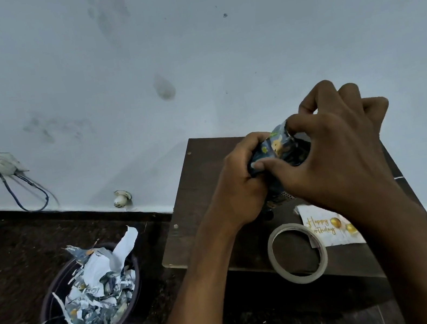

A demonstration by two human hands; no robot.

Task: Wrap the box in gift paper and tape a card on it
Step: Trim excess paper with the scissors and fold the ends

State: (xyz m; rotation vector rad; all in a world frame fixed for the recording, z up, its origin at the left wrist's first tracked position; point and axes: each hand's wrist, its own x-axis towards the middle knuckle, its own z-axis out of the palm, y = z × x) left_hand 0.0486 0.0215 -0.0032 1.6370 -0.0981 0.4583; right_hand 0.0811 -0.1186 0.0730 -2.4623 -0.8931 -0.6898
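Note:
A small box wrapped in dark blue patterned gift paper [276, 150] is held above the dark wooden board [198, 193]. My left hand [241, 182] grips its left side with the thumb pressed on the paper. My right hand [338, 151] covers the right side and pinches a fold of paper at the top edge. Most of the box is hidden by my hands. A white "Happy Birthday" card [323, 225] lies on the board under my right wrist. Beside the card lies a roll of clear tape [297, 254], near the board's front edge.
A dark round bowl [54, 315] full of torn gift-paper scraps stands on the dark floor to the left. The pale wall behind has a socket with hanging cables [5, 167] and a small white fitting [122, 199] near the skirting.

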